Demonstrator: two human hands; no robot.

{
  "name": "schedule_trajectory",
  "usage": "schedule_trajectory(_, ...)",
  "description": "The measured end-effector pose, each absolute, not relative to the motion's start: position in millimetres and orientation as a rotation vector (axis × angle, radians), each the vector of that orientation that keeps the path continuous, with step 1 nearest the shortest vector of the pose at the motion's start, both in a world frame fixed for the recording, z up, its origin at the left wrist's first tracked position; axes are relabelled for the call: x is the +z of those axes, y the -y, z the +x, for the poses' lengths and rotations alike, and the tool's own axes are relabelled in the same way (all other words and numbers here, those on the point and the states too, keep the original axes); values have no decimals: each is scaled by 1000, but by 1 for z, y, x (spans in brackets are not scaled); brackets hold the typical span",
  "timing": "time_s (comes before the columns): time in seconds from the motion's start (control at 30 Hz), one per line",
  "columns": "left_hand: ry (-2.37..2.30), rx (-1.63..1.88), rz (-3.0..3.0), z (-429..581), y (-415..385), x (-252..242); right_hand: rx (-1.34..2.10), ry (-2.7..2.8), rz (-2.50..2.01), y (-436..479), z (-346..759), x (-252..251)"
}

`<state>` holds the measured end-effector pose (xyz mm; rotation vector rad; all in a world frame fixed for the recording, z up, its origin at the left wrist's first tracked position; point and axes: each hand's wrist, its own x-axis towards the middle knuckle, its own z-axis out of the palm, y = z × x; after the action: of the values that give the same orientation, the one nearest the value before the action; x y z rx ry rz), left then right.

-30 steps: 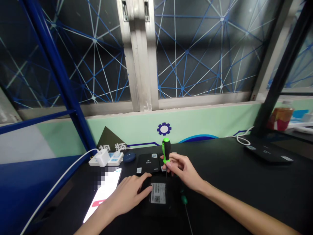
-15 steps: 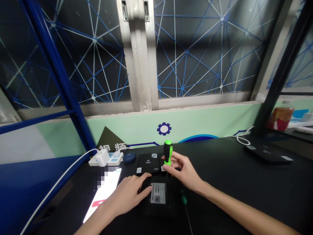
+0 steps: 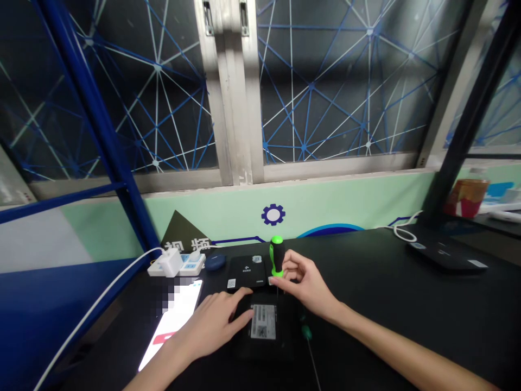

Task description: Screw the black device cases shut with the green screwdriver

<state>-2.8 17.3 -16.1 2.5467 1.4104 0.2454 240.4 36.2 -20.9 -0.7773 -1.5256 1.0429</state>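
A black box-shaped device [image 3: 260,350] lies on the black table, its printed label [image 3: 263,321] facing up. My left hand [image 3: 223,315] rests on its left side with thumb and forefinger spread. Above the far right part of the device, my right hand [image 3: 299,274] pinches a screwdriver [image 3: 278,257] with a green and black handle. It stands nearly upright, shaft down; where its tip touches is too dark to make out. Just right of the device lies a second screwdriver [image 3: 306,331], dark green-handled with a long thin shaft.
Behind the device lies another black box [image 3: 246,270] with stickers. A lit phone [image 3: 179,317], a power strip [image 3: 157,268] with a white charger [image 3: 171,263] and a dark blue case [image 3: 215,262] are at left. Farther right lies a black device [image 3: 448,256] beside a white cable [image 3: 402,232].
The screwdriver's handle has turned between my right fingers: its green stripe has gone from the right side to the left, and its top has shifted slightly left. My left hand stays still.
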Motion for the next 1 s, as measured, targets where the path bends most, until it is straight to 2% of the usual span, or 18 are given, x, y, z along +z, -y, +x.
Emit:
schedule_trajectory(0.27,-1401,245,2546,-2,-17,-15,1134,1604,-698,-33,244,-17)
schedule_trajectory(1.0,-1399,252,2552,-3,-18,-16,1124,1590,-742,-35,243,-20)
